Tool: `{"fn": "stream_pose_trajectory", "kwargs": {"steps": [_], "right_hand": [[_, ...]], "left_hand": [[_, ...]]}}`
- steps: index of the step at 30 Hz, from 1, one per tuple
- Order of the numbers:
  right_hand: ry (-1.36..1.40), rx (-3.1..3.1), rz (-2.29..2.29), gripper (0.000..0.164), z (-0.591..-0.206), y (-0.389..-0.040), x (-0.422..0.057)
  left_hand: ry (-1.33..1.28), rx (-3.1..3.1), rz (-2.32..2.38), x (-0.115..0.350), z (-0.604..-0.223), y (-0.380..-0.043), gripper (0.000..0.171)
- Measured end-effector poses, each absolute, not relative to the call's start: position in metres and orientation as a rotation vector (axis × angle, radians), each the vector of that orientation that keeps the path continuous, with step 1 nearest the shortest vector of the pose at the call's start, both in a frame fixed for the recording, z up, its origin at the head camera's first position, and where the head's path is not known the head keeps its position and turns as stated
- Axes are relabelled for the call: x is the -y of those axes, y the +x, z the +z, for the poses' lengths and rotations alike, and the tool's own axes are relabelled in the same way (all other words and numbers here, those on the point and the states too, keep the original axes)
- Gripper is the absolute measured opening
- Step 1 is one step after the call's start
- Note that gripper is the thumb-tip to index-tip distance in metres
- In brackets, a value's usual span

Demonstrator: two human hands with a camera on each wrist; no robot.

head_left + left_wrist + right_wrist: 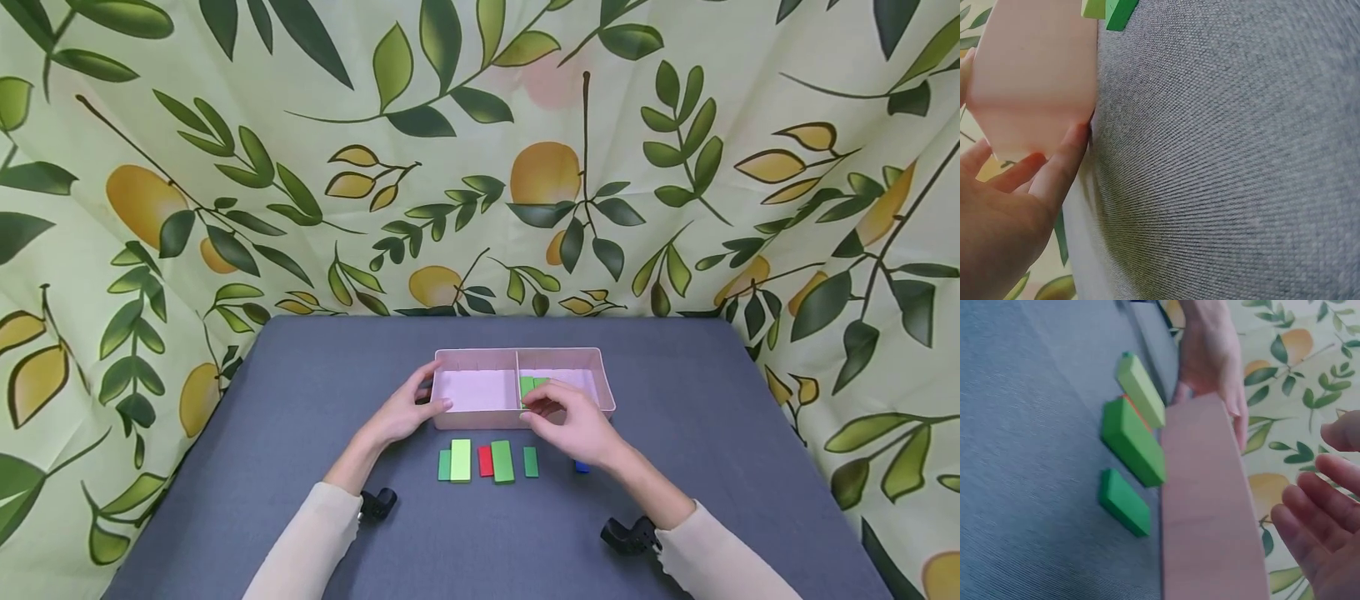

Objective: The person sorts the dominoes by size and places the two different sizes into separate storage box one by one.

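Note:
A pink two-compartment box [476, 421] lies on the table. My left hand [406, 407] grips its left end, the thumb near the front corner; in the left wrist view, fingers [1063, 165] lie against the end wall. My right hand [576, 422] hovers over the right compartment, its fingers loosely bent with nothing visible between them in the right wrist view. Green blocks [527, 385] sit against the divider in that compartment, partly hidden by the hand. The left compartment [480, 390] shows its bare floor.
In front of the box lie a dark green block [444, 465], a light green block [461, 461], a red block [485, 461], a larger green block [502, 462] and a small green block [531, 462]. A blue block [582, 467] is partly hidden under the right wrist.

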State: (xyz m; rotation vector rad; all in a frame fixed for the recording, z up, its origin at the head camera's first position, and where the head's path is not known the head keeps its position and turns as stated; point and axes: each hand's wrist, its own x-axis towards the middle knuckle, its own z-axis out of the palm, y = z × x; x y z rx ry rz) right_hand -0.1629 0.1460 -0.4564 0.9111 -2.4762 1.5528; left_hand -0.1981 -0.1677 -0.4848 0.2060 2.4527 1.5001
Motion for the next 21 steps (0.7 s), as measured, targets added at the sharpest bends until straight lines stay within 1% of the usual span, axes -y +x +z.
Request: {"fn": "stream_pose_trajectory", "kwargs": {"steps": [7, 12, 21], "right_hand": [[0.99, 2.46, 1.435, 0.021, -0.469, -0.15, -0.137], [1.064, 2.483, 1.367, 0.022, -0.477, -0.145, -0.133], [1.135, 2.648, 1.037, 0.031, -0.487, -0.137, -0.124]], "left_hand": [[0.226, -2.448, 1.501, 0.168, -0.482, -0.197, 0.079], [0.221, -2.449, 1.496, 0.169, -0.482, -0.197, 0.079], [0.213, -2.452, 1.495, 0.167, -0.481, -0.197, 0.079]]}}
